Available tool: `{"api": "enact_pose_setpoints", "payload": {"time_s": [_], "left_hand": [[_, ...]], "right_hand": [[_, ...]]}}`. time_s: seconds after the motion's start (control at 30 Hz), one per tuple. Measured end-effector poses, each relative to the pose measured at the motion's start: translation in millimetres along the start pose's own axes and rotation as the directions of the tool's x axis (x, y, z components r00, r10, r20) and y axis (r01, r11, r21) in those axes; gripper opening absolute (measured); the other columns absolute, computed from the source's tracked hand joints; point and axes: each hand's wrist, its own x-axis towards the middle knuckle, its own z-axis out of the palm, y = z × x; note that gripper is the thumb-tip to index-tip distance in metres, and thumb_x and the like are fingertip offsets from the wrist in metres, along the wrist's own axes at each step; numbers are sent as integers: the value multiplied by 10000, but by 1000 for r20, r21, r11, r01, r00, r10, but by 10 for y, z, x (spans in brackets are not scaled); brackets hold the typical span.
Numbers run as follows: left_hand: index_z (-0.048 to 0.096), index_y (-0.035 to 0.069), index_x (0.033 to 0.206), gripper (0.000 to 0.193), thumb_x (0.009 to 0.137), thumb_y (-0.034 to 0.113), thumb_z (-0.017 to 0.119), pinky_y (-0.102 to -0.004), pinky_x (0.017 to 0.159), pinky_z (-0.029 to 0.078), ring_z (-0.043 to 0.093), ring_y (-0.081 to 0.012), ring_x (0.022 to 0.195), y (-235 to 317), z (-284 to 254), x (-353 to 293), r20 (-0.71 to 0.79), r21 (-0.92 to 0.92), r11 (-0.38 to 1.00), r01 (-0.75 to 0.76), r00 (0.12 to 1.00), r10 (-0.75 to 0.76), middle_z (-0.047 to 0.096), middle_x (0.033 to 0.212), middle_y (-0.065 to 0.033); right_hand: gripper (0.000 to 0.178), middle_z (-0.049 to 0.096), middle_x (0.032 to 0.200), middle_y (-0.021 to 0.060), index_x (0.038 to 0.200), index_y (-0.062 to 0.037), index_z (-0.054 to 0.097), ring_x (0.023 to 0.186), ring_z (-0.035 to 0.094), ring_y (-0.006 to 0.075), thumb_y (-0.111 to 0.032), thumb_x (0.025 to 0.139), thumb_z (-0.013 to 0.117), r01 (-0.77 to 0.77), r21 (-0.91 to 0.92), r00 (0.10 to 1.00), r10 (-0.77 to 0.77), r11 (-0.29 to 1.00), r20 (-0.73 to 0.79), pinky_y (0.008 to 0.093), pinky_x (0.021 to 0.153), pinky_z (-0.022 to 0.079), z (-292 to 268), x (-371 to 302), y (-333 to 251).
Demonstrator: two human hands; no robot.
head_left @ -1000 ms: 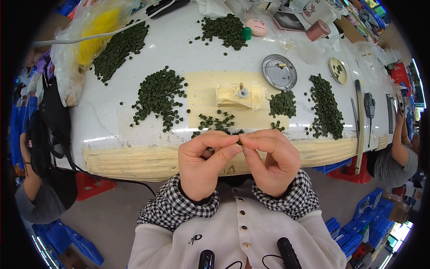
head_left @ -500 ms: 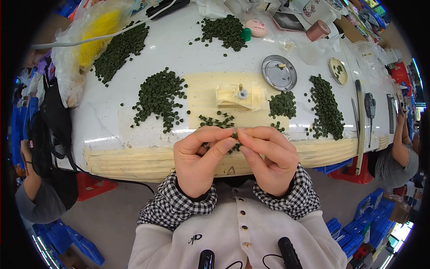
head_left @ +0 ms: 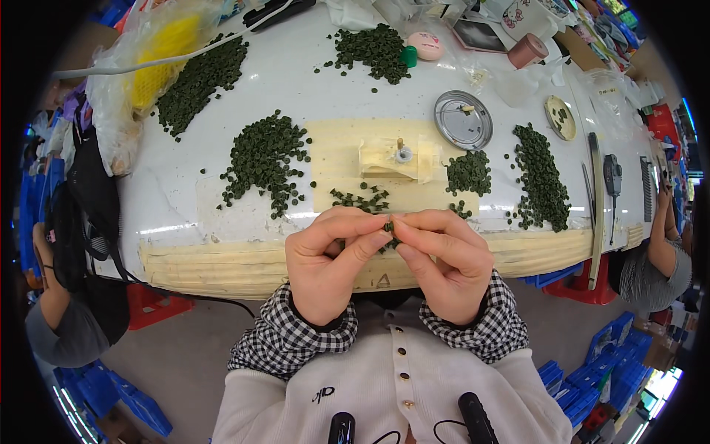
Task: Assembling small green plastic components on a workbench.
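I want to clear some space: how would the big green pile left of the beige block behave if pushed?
The green pile would probably scatter, being loose separate pieces with strays around it. Each is likely light, judging by the tiny green piece between the left hand and right hand. They may slide readily on the glossy tabletop.

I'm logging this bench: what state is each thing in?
Left hand: pinching green part
Right hand: pinching it too
Green part: held between both hands
Green piles: loose, spread out
Metal dish: open, bits inside
Pale dish: open, green bits inside
Block: taped over
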Motion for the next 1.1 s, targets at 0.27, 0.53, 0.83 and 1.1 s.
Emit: {"api": "enact_pose_setpoints", "payload": {"time_s": [0.27, 0.53, 0.83, 1.1], "left_hand": [[689, 7, 975, 187, 802, -59, 664, -154, 527, 360, 496, -27, 655, 5, -34, -15, 35, 42, 999, -21, 999, 20, 626, 905, -52], [681, -7, 959, 171, 800, -68, 661, -156, 528, 360, 499, -32, 656, 30, -36, -15, 39, 44, 999, 2, 999, -4, 632, 894, -59], [675, -18, 956, 161, 802, -63, 667, -169, 563, 387, 517, -47, 686, 38, -61, -8, 64, 3, 998, 64, 996, -64, 639, 878, -61], [676, -12, 958, 149, 812, -39, 670, -154, 527, 359, 470, -16, 623, 63, -20, 28, -8, 76, 995, 61, 998, -60, 610, 795, -17]], "right_hand": [[274, 641, 1020, 139, 1051, -2, 669, 870, 637, 215, 67, 786, 658, 21, -22, 1000, -21, 1000, -2, 268, 728, 515, 6, -3, -19], [292, 640, 992, 134, 1051, -2, 670, 836, 636, 211, 75, 769, 670, 84, -87, 996, -81, 993, 40, 268, 705, 516, -28, 22, -24], [331, 640, 995, 145, 1021, 18, 672, 818, 632, 246, 103, 701, 668, 227, -237, 974, -213, 945, 82, 306, 700, 522, -48, 40, 2], [321, 641, 997, 143, 1021, 8, 673, 845, 640, 253, 72, 707, 687, 171, -231, 985, -164, 958, 46, 305, 720, 526, -3, 58, -7]]}}
